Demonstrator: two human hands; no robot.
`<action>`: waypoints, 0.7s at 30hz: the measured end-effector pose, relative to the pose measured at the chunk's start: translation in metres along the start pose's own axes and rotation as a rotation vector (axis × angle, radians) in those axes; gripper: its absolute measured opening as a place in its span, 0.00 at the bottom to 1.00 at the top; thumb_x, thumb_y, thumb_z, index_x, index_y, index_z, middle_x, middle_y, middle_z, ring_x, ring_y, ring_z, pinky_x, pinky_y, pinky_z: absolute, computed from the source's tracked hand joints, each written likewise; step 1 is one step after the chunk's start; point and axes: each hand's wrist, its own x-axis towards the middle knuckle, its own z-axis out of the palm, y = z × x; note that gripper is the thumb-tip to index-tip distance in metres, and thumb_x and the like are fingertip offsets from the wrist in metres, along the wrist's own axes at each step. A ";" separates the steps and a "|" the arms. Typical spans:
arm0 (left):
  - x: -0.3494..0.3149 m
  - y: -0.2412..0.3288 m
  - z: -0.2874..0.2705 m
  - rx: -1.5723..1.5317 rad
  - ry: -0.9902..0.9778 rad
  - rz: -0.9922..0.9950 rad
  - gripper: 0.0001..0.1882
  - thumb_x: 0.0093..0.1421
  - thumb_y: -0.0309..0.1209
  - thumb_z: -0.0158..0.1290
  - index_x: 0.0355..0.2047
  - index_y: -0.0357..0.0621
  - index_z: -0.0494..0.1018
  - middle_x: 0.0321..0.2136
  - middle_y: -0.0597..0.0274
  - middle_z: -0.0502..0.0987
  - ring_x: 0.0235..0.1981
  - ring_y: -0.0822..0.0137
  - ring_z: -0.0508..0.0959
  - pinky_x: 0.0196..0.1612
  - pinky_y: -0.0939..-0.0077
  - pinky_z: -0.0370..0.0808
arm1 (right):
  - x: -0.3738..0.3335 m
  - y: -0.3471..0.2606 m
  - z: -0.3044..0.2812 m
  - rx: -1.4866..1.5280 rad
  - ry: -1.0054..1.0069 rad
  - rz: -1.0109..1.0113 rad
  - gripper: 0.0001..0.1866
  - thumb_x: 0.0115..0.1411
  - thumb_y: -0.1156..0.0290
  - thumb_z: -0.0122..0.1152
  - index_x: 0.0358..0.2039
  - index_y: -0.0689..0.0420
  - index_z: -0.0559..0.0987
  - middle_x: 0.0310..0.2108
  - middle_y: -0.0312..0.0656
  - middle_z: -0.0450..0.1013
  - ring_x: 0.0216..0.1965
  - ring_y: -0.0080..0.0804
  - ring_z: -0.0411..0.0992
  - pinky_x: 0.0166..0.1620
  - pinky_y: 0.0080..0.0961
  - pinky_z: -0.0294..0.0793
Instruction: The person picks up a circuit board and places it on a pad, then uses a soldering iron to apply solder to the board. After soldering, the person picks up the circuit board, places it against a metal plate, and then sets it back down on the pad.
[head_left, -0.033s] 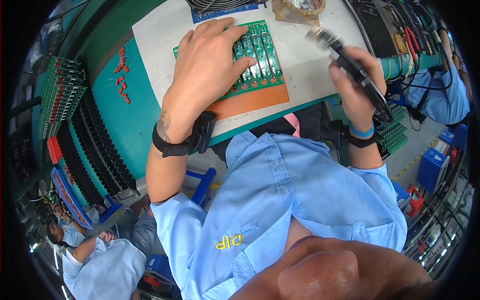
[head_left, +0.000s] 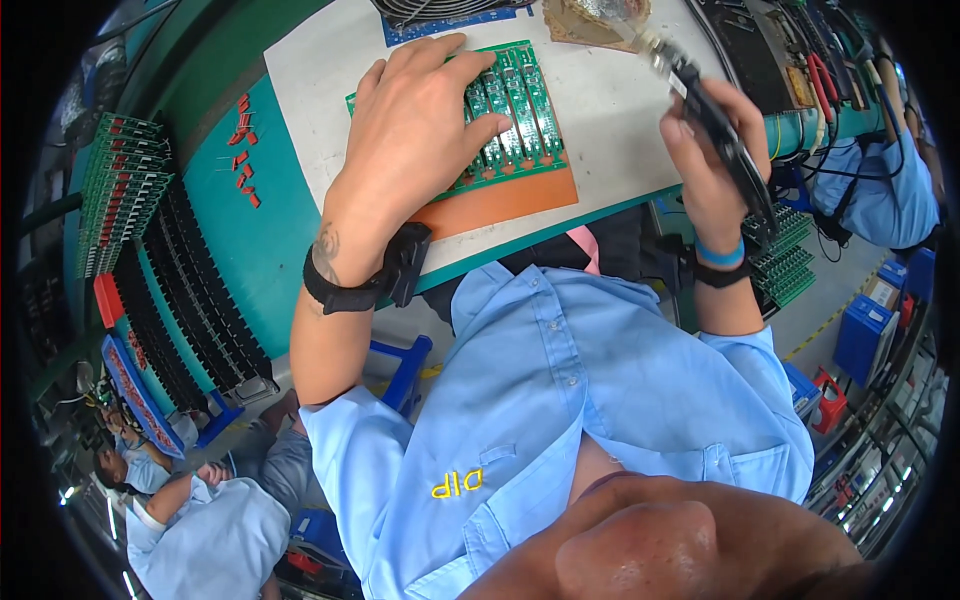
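Note:
My left hand (head_left: 415, 125) lies spread over the left half of a green circuit board panel (head_left: 520, 105), its fingers flat and apart. Long narrow boards sit side by side in that panel, and an orange-brown sheet (head_left: 515, 203) shows under its near edge. My right hand (head_left: 712, 180) is closed around the black handle of a soldering iron (head_left: 725, 135). The iron's silvery front end is slightly blurred and lies over the edge of a shallow dish (head_left: 575, 27) with shiny residue. From this view I cannot tell whether it touches the dish.
A round wire guard (head_left: 445, 10) stands at the far edge. Red parts with leads (head_left: 242, 160) lie left, beside black slotted racks (head_left: 200, 260) and upright green boards (head_left: 120, 190). More boards (head_left: 785, 262) are stacked at right, near red-handled tools (head_left: 823, 78). Co-workers sit on both sides.
My right hand has tilted and shifted the soldering iron slightly, its front end moving away from me toward the dish. My left hand and the panel have not moved.

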 end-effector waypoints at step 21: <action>-0.013 -0.014 -0.006 -0.020 0.028 0.003 0.28 0.55 0.38 0.69 0.55 0.43 0.79 0.62 0.50 0.74 0.64 0.47 0.71 0.67 0.55 0.65 | -0.010 -0.016 0.028 0.063 -0.137 0.152 0.22 0.55 0.84 0.72 0.51 0.66 0.77 0.40 0.43 0.79 0.41 0.23 0.78 0.47 0.20 0.77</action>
